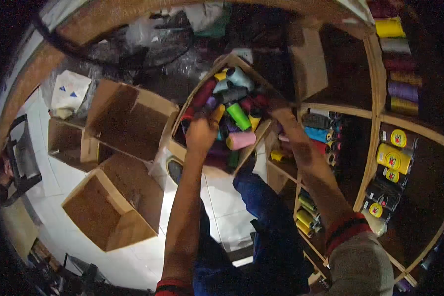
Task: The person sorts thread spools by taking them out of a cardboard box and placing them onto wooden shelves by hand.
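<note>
A cardboard box [179, 150] full of thread cones in several colours stands in front of me. Among them are a bright green cone [239, 116], a pink cone [241, 141] and a pale blue cone [240, 78]. My left hand [202, 133] is over the box's left part, its fingers closed around a yellow-orange cone [218, 113]. At the box's right side is my right hand [280, 109], dim and blurred, near dark red cones; its fingers and anything in them cannot be made out.
Empty cardboard boxes [111, 204] lie on the white tiled floor [214, 190] to the left. Wooden shelves [371, 163] with wrapped thread cones [393, 159] rise on the right. Plastic bags [148, 37] lie beyond the box. A dark chair [22, 158] is at far left.
</note>
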A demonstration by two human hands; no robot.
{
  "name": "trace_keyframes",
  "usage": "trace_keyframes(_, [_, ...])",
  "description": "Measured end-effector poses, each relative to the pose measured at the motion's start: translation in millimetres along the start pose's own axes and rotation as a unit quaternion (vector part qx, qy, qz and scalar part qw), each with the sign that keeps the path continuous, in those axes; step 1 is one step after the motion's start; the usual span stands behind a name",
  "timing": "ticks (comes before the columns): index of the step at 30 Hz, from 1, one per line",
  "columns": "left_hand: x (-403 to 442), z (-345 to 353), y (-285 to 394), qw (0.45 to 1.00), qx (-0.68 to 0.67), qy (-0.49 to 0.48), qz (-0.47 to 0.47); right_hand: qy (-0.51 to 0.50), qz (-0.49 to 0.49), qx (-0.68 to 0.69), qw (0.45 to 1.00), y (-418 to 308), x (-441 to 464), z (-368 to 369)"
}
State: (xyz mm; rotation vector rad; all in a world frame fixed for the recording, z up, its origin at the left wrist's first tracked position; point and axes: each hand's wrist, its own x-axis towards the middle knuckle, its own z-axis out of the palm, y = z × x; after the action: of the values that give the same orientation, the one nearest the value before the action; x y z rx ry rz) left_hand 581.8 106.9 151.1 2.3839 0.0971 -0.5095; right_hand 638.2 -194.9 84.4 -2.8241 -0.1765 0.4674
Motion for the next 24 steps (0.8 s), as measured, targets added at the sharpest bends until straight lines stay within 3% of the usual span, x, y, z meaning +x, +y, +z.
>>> trace_keyframes(2, [7, 1, 4, 0.993, 0.079, -0.092, 0.015, 0.007, 0.021, -0.048, 0.999, 1, 8, 12])
trace_keyframes(4, [12, 22, 2, 0.986, 0.13, -0.101, 0.032, 0.023, 0.044, -0.115, 0.992, 2, -1, 28])
trace_keyframes(7, [23, 55, -17, 0.988, 0.125, -0.008, 0.093, 0.061, 0.066, -0.22, 0.971, 3, 9, 39])
trace_keyframes(8, [20, 63, -24, 0.986, 0.123, 0.026, 0.112, 0.083, 0.067, -0.183, 0.977, 3, 3, 47])
trace_keyframes(10, [20, 61, -22, 0.979, 0.167, -0.066, 0.091, 0.117, 0.087, -0.098, 0.984, -15, -16, 26])
trace_keyframes(12, [3, 16, 21, 0.97, 0.106, -0.202, -0.079, 0.126, 0.16, 0.036, 0.978, -79, -43, -51])
trace_keyframes(14, [-13, 12, 27, 0.987, -0.053, -0.139, -0.062, 0.186, 0.163, 0.086, 0.965, -74, -61, -54])
trace_keyframes(16, [-39, -7, 45, 0.937, -0.289, -0.176, -0.085, 0.286, 0.155, 0.142, 0.935, -74, -92, -64])
trace_keyframes(17, [-54, -1, 43, 0.926, -0.327, -0.175, -0.066, 0.332, 0.148, 0.168, 0.917, -77, -106, -69])
trace_keyframes(19, [-72, -18, 78, 0.905, -0.392, -0.166, 0.009, 0.24, 0.248, 0.298, 0.89, -107, -145, -141])
trace_keyframes(20, [-87, -48, 117, 0.892, -0.419, -0.159, 0.063, 0.282, 0.227, 0.305, 0.881, -112, -158, -163])
trace_keyframes(21, [-93, -68, 142, 0.909, -0.369, -0.192, 0.035, 0.321, 0.209, 0.314, 0.869, -116, -171, -180])
trace_keyframes(24, [-87, -88, 199, 0.913, -0.348, -0.123, 0.175, 0.396, 0.164, 0.308, 0.849, -108, -187, -233])
